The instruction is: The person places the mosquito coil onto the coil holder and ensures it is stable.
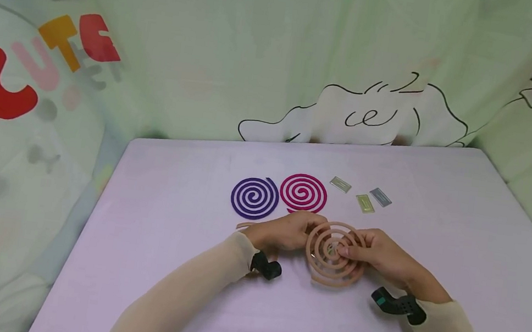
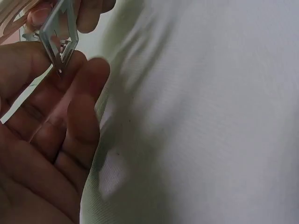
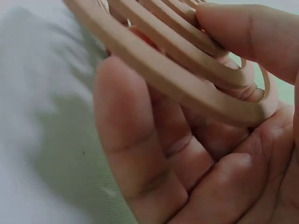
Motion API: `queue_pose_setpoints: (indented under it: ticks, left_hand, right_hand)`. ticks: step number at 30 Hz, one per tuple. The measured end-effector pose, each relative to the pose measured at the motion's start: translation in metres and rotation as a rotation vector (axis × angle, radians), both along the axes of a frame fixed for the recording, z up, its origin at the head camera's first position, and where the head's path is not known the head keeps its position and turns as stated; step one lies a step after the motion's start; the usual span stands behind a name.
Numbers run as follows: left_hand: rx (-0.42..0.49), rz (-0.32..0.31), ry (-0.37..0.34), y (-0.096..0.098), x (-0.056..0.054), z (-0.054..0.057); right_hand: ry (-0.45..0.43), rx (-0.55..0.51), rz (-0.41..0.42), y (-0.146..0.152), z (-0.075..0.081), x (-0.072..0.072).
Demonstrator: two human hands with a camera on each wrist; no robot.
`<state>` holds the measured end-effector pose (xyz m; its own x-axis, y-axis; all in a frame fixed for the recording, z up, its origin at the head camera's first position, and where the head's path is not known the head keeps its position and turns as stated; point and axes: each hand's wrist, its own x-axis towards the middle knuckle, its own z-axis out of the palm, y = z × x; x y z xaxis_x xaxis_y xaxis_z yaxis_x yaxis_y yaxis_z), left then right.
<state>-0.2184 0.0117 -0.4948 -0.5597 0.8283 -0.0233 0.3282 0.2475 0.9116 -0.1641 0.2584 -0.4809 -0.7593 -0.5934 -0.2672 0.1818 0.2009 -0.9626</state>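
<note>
My right hand (image 1: 386,256) grips a tan mosquito coil (image 1: 317,250) above the table, with the thumb near the spiral's centre and the fingers behind it. In the right wrist view the tan coil's rings (image 3: 187,91) slant across the curled fingers. At the coil's left edge is my left hand (image 1: 288,231), which pinches a small bent metal coil stand (image 2: 68,28) between thumb and fingers. The stand's tip is against the coil's middle; whether it is fixed there I cannot tell. Another tan coil (image 1: 245,224) lies mostly hidden beneath the left wrist.
On the table (image 1: 172,199) lie a purple coil (image 1: 234,195) and a magenta coil (image 1: 324,195), side by side beyond the hands. To their right are flat metal stands: one silvery (image 1: 340,184), one gold (image 1: 365,203), one grey (image 1: 380,197). Printed curtains hang behind the table.
</note>
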Motion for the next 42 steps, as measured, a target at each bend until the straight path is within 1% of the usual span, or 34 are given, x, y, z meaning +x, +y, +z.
queue_pose_setpoints:
  ticks: [6, 10, 14, 19, 22, 25, 29, 35, 42]
  left_hand:
    - [-0.009, 0.037, -0.049, -0.0017, 0.0, -0.0001]
    - [-0.028, 0.055, -0.051, -0.0021, -0.0004, 0.0]
    - [-0.038, 0.05, -0.031, -0.0017, -0.0009, 0.0002]
    - [-0.051, 0.038, -0.002, -0.0013, -0.0019, 0.0014]
    - [-0.053, 0.032, -0.016, -0.0011, -0.0022, 0.0016]
    - [-0.048, 0.028, -0.044, -0.0008, -0.002, 0.0012]
    - [-0.055, 0.021, -0.049, -0.0004, -0.0022, 0.0005]
    - [-0.062, 0.002, -0.035, 0.0, -0.0023, 0.0011]
    - [-0.058, 0.003, -0.048, -0.0011, -0.0023, 0.0003]
  right_hand:
    - [0.001, -0.03, 0.004, 0.0007, -0.0021, -0.0033]
    - [0.007, -0.058, 0.024, 0.0003, -0.0029, -0.0049]
    - [0.011, -0.074, 0.031, -0.0005, -0.0022, -0.0054]
    - [-0.005, -0.088, 0.042, -0.0011, -0.0035, -0.0068]
    - [-0.011, -0.105, 0.056, 0.0001, -0.0066, -0.0082]
    - [-0.013, -0.116, 0.064, 0.0008, -0.0082, -0.0088]
    - [-0.012, -0.123, 0.067, 0.0008, -0.0087, -0.009]
    - [0.005, -0.1, 0.053, -0.0015, -0.0087, -0.0081]
    - [0.012, -0.004, 0.004, -0.0079, -0.0036, -0.0063]
